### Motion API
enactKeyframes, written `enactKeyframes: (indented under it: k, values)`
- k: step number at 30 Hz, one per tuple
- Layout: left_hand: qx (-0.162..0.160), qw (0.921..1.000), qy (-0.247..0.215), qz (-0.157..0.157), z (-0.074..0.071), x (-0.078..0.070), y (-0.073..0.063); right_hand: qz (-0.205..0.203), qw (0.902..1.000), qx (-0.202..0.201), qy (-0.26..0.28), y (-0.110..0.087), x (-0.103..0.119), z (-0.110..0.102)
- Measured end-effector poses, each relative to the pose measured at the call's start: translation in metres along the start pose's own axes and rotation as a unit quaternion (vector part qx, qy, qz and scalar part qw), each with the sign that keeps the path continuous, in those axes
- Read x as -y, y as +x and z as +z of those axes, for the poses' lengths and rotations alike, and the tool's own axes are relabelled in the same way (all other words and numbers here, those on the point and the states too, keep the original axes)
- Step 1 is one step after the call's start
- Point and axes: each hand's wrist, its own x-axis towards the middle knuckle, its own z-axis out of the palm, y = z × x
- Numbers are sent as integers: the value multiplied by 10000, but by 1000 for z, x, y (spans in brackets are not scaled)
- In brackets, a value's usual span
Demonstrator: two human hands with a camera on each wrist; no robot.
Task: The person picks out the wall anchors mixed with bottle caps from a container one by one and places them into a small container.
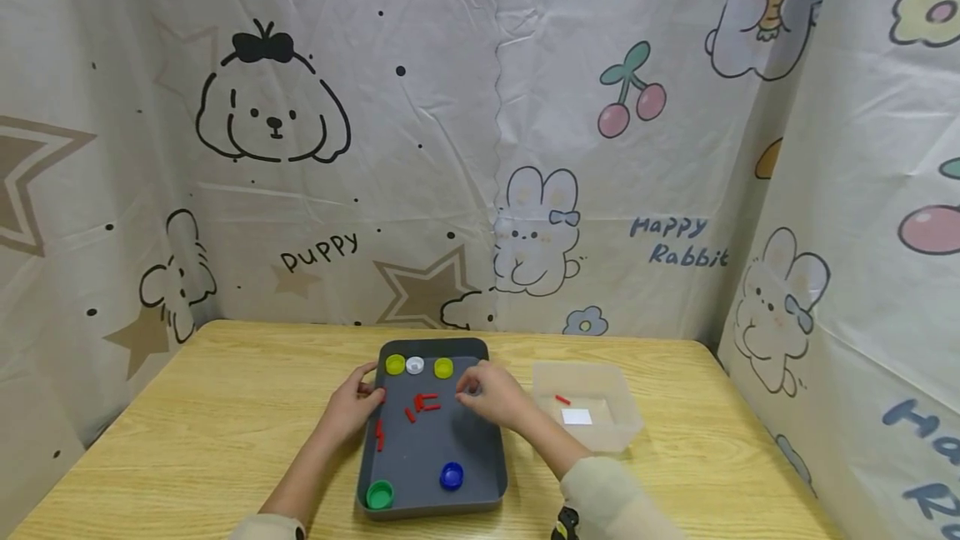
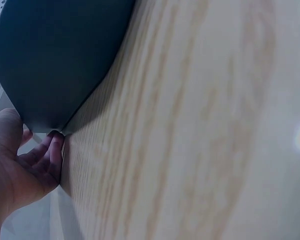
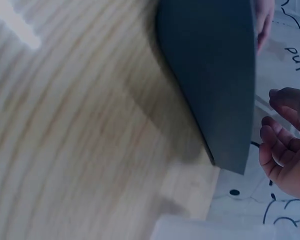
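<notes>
A grey tray lies on the wooden table, holding several small red sticks and round caps. My left hand grips the tray's left side, thumb over the rim; in the left wrist view, the fingers reach its outer lower edge. Over the tray's right side hovers my right hand, above the tray floor. Seen in the right wrist view, its thumb stands apart from the bent fingers, and nothing shows between them. Two yellow caps and a white cap sit at the tray's far end.
Nearer me in the tray are a green cap at the left corner and a blue cap at right. Beside the tray on the right stands a translucent box with one red stick and a white label. A printed curtain hangs behind.
</notes>
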Motion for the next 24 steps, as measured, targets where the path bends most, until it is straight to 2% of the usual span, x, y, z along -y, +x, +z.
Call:
enactKeyframes:
  k: [7, 14, 24]
  values:
    - [-47, 10000, 11, -12, 0, 0, 0, 115, 9998, 43, 179, 3, 4, 17]
    - [-48, 10000, 13, -7, -1, -3, -2, 481, 9979, 169, 407, 6, 6, 31]
    - [-82, 10000, -31, -16, 0, -1, -2, 571, 9972, 156, 455, 10, 9, 42]
